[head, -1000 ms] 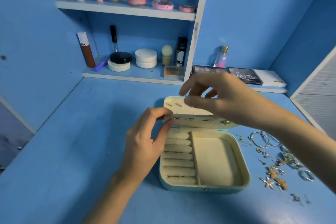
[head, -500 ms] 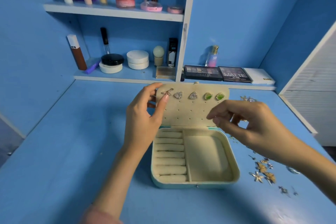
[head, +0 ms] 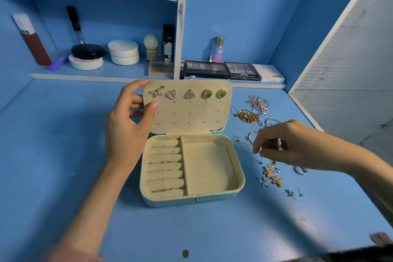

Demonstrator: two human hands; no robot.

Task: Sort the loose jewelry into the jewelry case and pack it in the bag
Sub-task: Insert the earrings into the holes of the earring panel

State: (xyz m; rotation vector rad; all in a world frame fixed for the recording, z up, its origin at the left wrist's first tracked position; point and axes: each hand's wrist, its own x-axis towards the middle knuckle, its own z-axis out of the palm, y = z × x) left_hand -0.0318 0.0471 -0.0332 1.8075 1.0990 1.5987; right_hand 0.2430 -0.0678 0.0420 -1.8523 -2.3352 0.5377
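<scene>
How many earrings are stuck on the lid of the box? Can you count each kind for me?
Pinned on the lid:
Flower earring: 1
Triangle earrings: 2
Green earrings: 2
Total: 5

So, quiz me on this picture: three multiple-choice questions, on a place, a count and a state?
1. Relative to the jewelry case, the loose jewelry lies: A: left. B: right. C: inside.
2. How many earrings are pinned on the lid? A: five. B: three. C: eight.
3. The lid is: A: shut. B: lying flat. C: held up by the left hand.
Answers: B, it is scattered right of the case; A, five sit in one row; C, the hand pinches the lid's edge.
</scene>
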